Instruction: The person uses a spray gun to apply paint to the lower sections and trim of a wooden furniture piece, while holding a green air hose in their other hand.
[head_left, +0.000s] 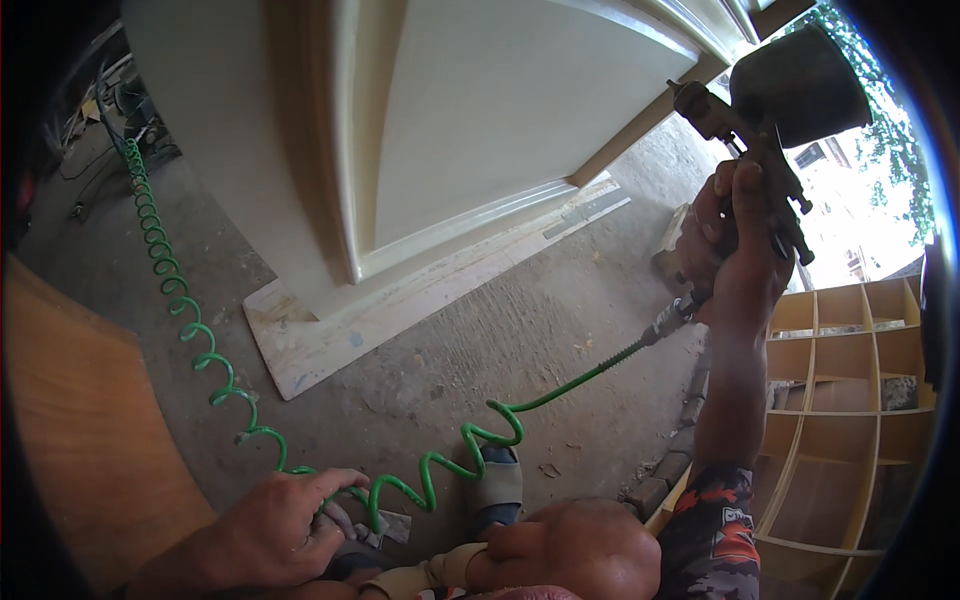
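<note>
My right hand [735, 210] grips a metal spray gun [765, 170] raised at the upper right, with a dark cup [795, 85] on top and its nozzle beside a cream-painted panel [520, 90] with raised moulding. A silver coupling [668, 322] below that hand links to a green coiled air hose [492, 425]. Down at the lower left, my left hand [285, 520] is closed on the same hose, which runs on in coils toward the upper left. The panel rests on a pale board [300, 370].
A curved plywood piece [90, 400] fills the left edge, and a wooden lattice frame [840, 400] stands at the right near bricks [660, 480]. Cables and equipment [125, 100] lie at the upper left. My sandalled foot [498, 485] rests on the dusty concrete floor [450, 350].
</note>
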